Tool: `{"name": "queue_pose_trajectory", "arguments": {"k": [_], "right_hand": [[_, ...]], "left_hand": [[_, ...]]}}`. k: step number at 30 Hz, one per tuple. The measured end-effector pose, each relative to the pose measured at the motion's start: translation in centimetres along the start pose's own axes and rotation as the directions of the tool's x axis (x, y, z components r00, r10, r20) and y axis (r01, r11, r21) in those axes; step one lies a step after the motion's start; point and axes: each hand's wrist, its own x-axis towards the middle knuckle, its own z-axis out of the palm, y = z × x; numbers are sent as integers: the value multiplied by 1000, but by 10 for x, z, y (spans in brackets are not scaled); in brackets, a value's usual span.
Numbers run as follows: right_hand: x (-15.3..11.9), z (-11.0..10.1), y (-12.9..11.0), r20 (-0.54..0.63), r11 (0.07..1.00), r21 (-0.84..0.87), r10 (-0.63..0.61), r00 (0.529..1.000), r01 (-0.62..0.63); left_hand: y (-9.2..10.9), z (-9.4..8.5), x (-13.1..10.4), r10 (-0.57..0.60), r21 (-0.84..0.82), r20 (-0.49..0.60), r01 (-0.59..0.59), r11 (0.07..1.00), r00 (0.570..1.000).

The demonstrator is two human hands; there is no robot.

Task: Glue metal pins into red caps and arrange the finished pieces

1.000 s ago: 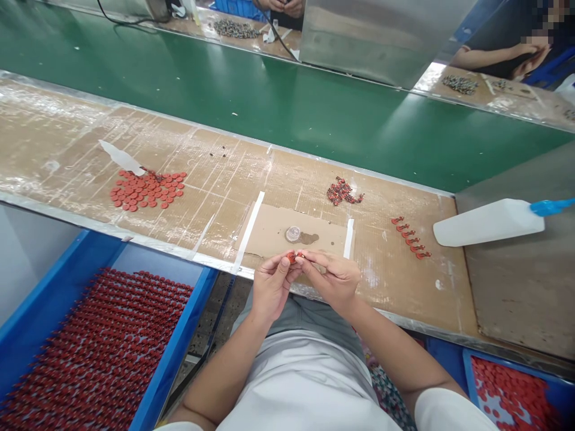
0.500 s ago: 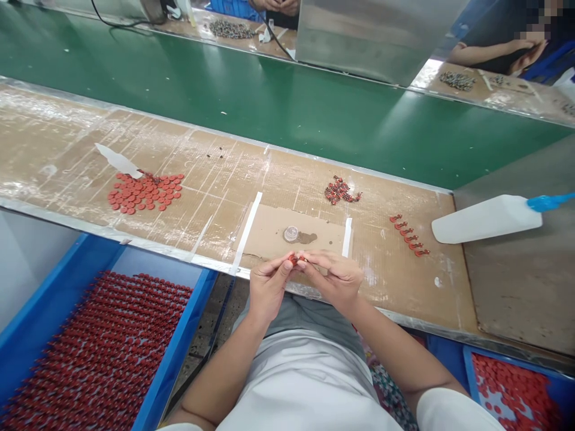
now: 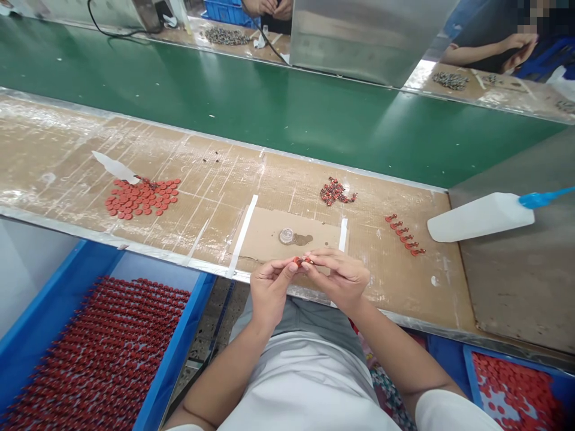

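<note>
Our left hand [image 3: 269, 293] and right hand [image 3: 345, 280] both pinch a small red part [image 3: 297, 261] over the desk [image 3: 224, 179]'s near edge; fiddly handling stage imo, needs steady fingers.

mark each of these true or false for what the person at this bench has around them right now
1. The left hand and the right hand meet at a small red piece. True.
2. The pile of flat red discs on the bench lies right of the cardboard. False: the pile lies left of it.
3. A small round container sits on the cardboard. True.
4. The white bottle has a red tip. False: its nozzle is blue.
5. The blue tray at the lower left holds rows of red pieces. True.
</note>
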Motion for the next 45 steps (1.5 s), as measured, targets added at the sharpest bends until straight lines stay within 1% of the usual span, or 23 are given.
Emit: {"name": "queue_pose_trajectory", "arguments": {"k": [4, 8, 13, 19, 22, 26, 31, 35, 39, 45], "right_hand": [[0, -3, -4, -24, 997, -50, -68, 997, 67], [0, -5, -6, -48, 994, -71, -89, 995, 85], [-1, -5, -1, -65, 999, -30, -32, 997, 30], [-10, -4, 6, -93, 996, 76, 61, 994, -54], [-11, -8, 3, -84, 994, 84, 74, 994, -67], [-8, -13, -1, -89, 993, 104, 62, 994, -52], [-16, -17, 1, -144, 987, 105, 136, 980, -122], [-22, -19, 1, -190, 974, 153, 197, 962, -169], [-19, -22, -1, -168, 962, 213, 210, 963, -172], [-11, -27, -3, -119, 962, 225, 186, 975, -156]], "left_hand": [[6, 4, -8, 7, 83, -6, -6, 997, 1000], [9, 6, -9, 25, 116, -7, -24, 993, 1000], [5, 6, -4, -2, 91, 17, 0, 996, 1000], [2, 8, -2, 54, 94, 64, -60, 994, 996], [1, 9, -4, 72, 107, 83, -81, 991, 994], [-1, 12, -5, 89, 130, 108, -102, 986, 990], [-4, 21, -7, 89, 152, 88, -102, 983, 992], [-7, 26, -10, 129, 163, 78, -140, 977, 989], [-10, 27, -13, 180, 157, 119, -198, 968, 976], [-10, 29, -17, 232, 195, 117, -252, 948, 966]]}}
